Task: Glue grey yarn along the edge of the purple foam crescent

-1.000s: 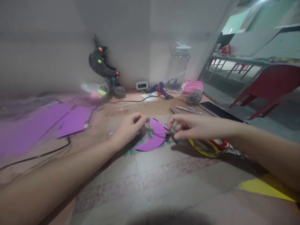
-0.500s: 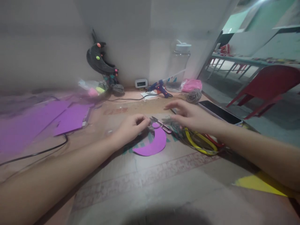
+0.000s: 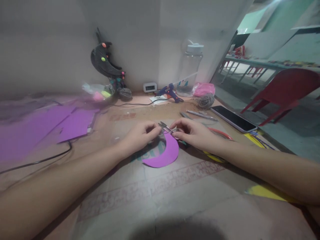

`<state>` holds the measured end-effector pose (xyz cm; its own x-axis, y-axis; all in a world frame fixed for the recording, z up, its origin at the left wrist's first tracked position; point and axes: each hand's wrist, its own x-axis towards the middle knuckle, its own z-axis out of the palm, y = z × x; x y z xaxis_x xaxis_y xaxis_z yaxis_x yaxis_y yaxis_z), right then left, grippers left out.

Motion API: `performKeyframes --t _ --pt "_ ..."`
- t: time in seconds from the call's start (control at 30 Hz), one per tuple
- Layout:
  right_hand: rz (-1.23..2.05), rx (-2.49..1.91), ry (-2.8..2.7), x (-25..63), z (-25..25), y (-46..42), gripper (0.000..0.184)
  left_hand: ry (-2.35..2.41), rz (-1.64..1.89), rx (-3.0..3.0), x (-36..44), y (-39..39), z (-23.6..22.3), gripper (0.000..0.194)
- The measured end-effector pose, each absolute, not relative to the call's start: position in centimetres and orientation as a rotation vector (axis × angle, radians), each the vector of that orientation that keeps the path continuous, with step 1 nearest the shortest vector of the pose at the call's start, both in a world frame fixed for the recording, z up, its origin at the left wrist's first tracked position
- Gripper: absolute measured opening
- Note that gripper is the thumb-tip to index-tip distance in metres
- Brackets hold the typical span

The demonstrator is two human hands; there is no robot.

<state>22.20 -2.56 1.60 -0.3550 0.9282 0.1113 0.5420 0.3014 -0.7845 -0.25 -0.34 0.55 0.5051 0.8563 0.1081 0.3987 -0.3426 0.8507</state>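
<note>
A purple crescent-shaped paper cutout (image 3: 166, 155) lies on the cardboard sheet in front of me. At its upper tip is a pair of small scissors (image 3: 165, 127), blades pointing up and left. My right hand (image 3: 191, 130) has its thumb and fingertips on the handle end, which they partly hide. My left hand (image 3: 143, 135) is closed in a pinch beside the blades and the crescent's tip. What sits between those fingertips is too small to make out.
Behind are a blue glue gun (image 3: 170, 92), a small digital clock (image 3: 150, 87), a clear bottle (image 3: 190, 71) and a decorated black crescent (image 3: 103, 63). Purple sheets (image 3: 77, 125) lie left, a phone (image 3: 233, 118) and grey pen (image 3: 202, 115) right. A black cable (image 3: 42, 163) crosses the left side.
My right hand has come left and down from above the table onto the scissors' handle end. My left hand stays pinched in nearly the same place. The crescent has barely shifted.
</note>
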Motion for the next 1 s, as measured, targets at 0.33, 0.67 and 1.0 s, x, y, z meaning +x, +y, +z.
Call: performKeyframes --t 0.33,0.67,1.0 --pt "0.933 -1.324 -1.942 22.01 1.64 -2.49 0.013 1.022 0.704 1.979 -0.3 -0.28 0.43 0.034" --pt "0.916 -1.358 -1.948 21.96 1.36 -2.37 0.019 0.983 0.651 2.039 -0.31 -0.26 0.57 0.029" --pt "0.997 -1.29 -1.905 21.8 1.41 -2.43 0.018 0.955 0.615 2.048 -0.32 -0.26 0.58 0.027"
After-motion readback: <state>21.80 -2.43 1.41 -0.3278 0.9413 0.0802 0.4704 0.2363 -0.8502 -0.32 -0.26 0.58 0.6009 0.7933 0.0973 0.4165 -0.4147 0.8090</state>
